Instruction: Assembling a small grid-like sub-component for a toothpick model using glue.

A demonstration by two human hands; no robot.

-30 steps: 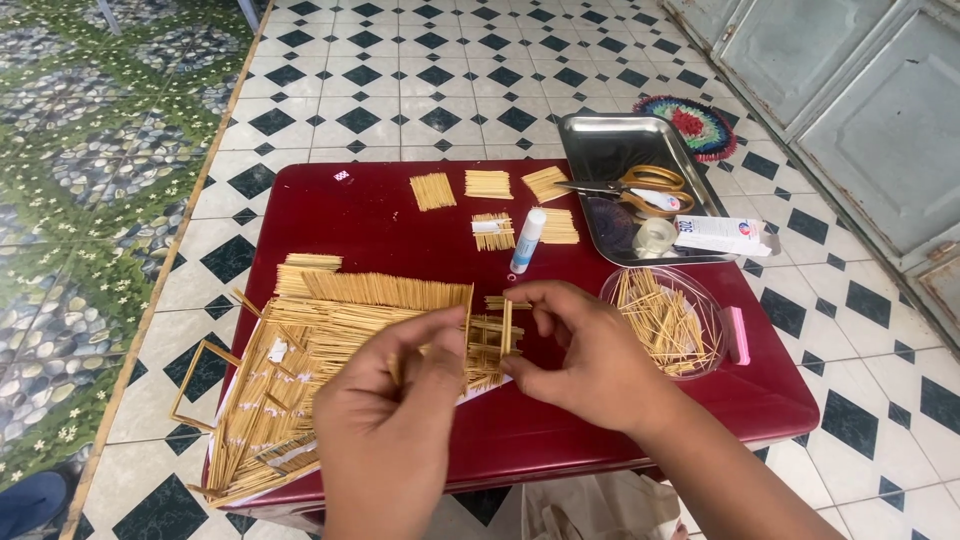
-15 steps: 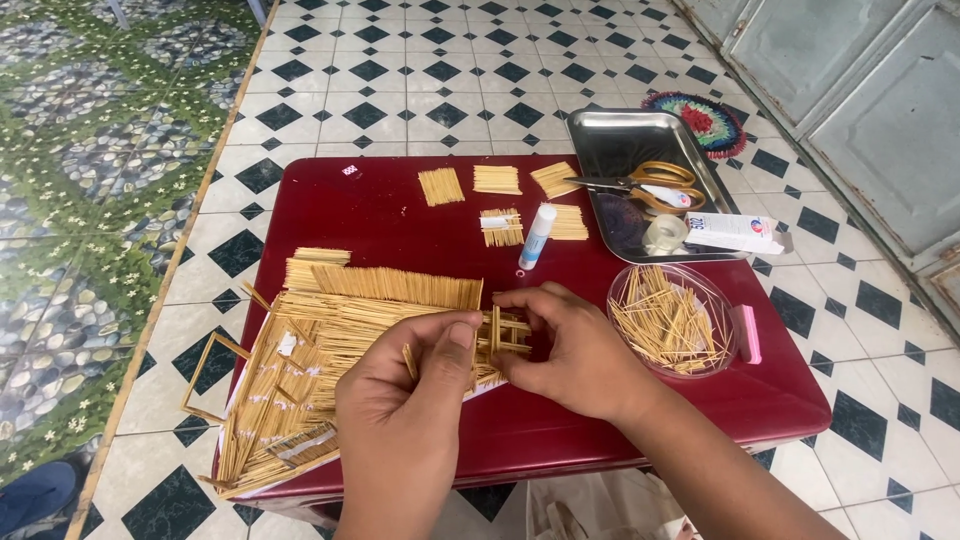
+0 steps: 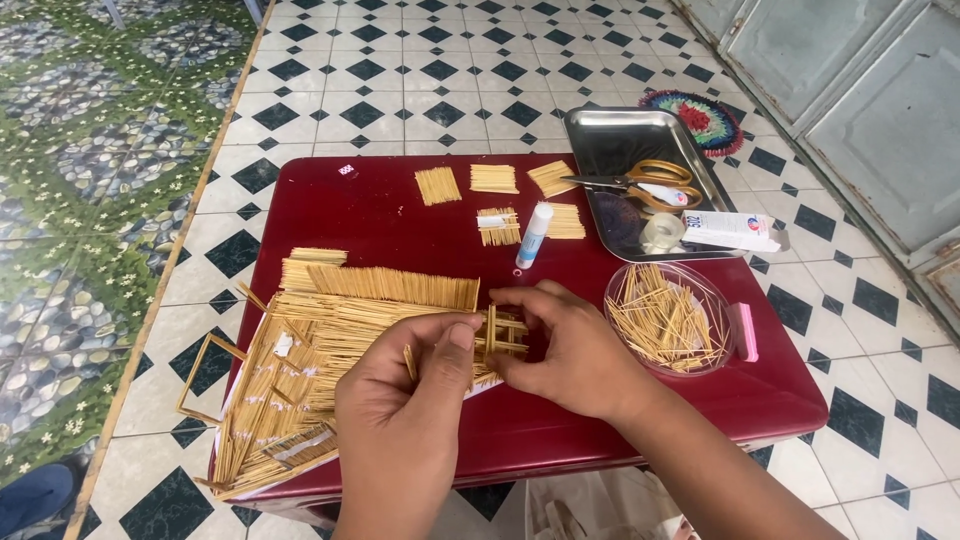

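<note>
You are in a home, working at floor level. A low red table (image 3: pixel 400 215) stands on white floor tiles (image 3: pixel 400 90) with black diamond insets, beside a strip of pebble-and-flower patterned tiles (image 3: pixel 90 150). A small round multicoloured mat (image 3: pixel 705 118) lies before pale panelled doors (image 3: pixel 880 110). A steel tray (image 3: pixel 625 135) holds scissors (image 3: pixel 640 180), tape and glue: hobby craft, not a workshop.

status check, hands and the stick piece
Left hand and right hand both pinch the small stick frame. Big stick model touches on the left; bowl stands apart, right.
</note>
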